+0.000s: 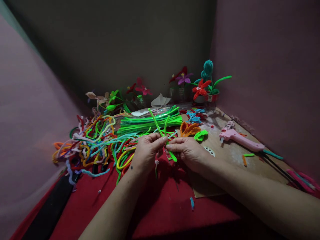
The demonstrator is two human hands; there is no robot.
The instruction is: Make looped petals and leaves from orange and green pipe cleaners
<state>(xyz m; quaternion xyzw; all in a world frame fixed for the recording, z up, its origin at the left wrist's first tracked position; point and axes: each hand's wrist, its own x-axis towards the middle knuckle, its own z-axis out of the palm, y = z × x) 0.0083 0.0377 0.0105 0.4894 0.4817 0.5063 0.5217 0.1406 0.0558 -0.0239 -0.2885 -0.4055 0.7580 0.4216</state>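
Both hands meet over the red cloth and pinch one bright green pipe cleaner [155, 121]. My left hand [148, 146] grips it between thumb and fingers, close to where two green ends rise in a V shape. From the other side, my right hand [186, 150] closes on it just below, and a thicker green end sticks out under its fingertips. Exactly how the green strands join is hidden by the fingers. Behind the hands lies a bundle of green pipe cleaners [150, 123]. An orange pipe-cleaner flower piece [190, 129] and a green looped piece [201, 135] rest beyond my right hand.
A tangled heap of coloured pipe cleaners [92, 140] spreads on the left. At right, a pink glue gun [241, 140] lies on a brown board [220, 170]. Finished flowers [201, 89] stand in pots along the back wall. A black object [52, 206] lies at front left.
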